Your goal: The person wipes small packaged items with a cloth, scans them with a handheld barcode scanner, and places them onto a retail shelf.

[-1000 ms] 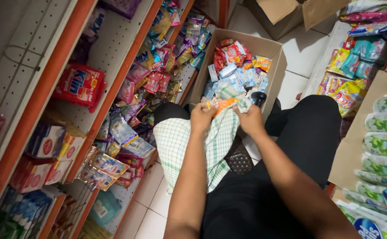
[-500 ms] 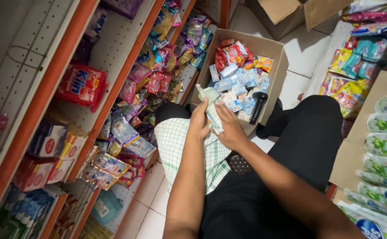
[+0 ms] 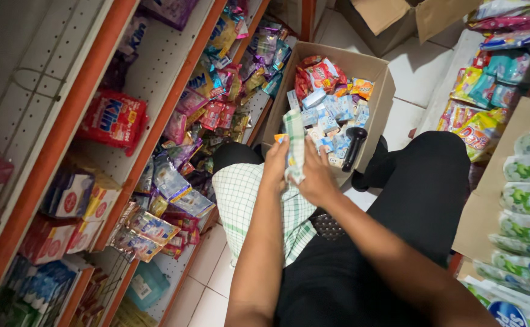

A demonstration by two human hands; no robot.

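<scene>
Fingers of your left hand (image 3: 275,163) and right hand (image 3: 317,175) pinched a checked cloth (image 3: 294,145) upright between them. Just beyond stood an open cardboard box (image 3: 381,100) of packets, a black handle (image 3: 355,145) inside; stocked shelves (image 3: 156,133) flanked your left.

A green-checked cloth (image 3: 294,145) is gripped upright between the left hand (image 3: 275,165) and right hand (image 3: 317,180), just in front of a cardboard box (image 3: 381,103) packed with snack packets (image 3: 331,112). Shelves (image 3: 65,130) of packets are seen leftward.
</scene>
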